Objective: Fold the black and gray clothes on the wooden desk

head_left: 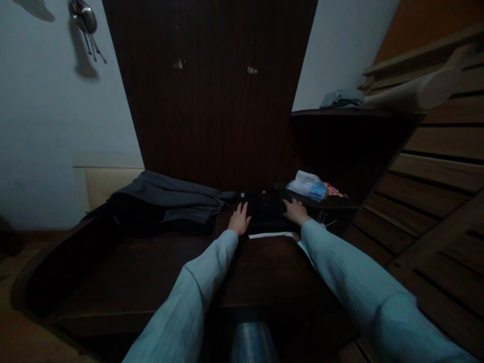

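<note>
Both my arms, in pale blue sleeves, reach forward over a dark wooden table [151, 282]. My left hand [239, 219] lies flat with fingers stretched on the left edge of a small black folded garment [265, 212]. My right hand [296, 211] rests flat on the garment's right edge, fingers extended. The black garment sits at the far side of the table against a dark wooden wardrobe [212, 91]. A white sheet of paper [270, 235] shows just under its near edge.
A grey garment [170, 199] and a long black one [75, 252] lie on the table's left. A low shelf [336, 204] at right holds a plastic tissue pack [308, 185]. Folded cloth [340, 99] tops the cabinet. A slatted wooden frame [434, 191] leans at right.
</note>
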{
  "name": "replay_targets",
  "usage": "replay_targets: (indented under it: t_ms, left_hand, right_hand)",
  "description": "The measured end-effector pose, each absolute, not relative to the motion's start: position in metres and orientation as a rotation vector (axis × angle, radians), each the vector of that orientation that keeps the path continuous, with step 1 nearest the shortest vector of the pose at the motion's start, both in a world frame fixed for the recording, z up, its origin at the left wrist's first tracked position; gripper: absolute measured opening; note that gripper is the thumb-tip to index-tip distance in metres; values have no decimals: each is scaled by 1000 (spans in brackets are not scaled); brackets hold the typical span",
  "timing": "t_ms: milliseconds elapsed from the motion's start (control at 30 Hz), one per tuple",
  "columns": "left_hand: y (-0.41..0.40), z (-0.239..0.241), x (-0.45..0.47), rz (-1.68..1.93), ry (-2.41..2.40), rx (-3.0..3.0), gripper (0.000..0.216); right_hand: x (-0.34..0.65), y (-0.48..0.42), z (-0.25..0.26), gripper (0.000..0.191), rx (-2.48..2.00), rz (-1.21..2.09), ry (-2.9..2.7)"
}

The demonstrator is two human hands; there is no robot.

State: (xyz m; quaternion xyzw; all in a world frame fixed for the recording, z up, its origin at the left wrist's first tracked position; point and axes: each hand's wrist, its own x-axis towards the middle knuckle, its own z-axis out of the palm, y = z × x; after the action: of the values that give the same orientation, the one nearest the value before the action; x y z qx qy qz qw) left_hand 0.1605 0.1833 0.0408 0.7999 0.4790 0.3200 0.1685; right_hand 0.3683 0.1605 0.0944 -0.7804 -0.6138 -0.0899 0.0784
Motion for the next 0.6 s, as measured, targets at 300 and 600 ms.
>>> replay_targets:
  t_ms: [300,600]
  left_hand:
    - [170,-2,107,734,1431,2564,42]
    - [160,11,20,1163,1496,2723,33]
  right_hand:
    - [319,176,44,58,-2355,163,-2003]
    - [313,168,34,50,-2371,-57,-1970]
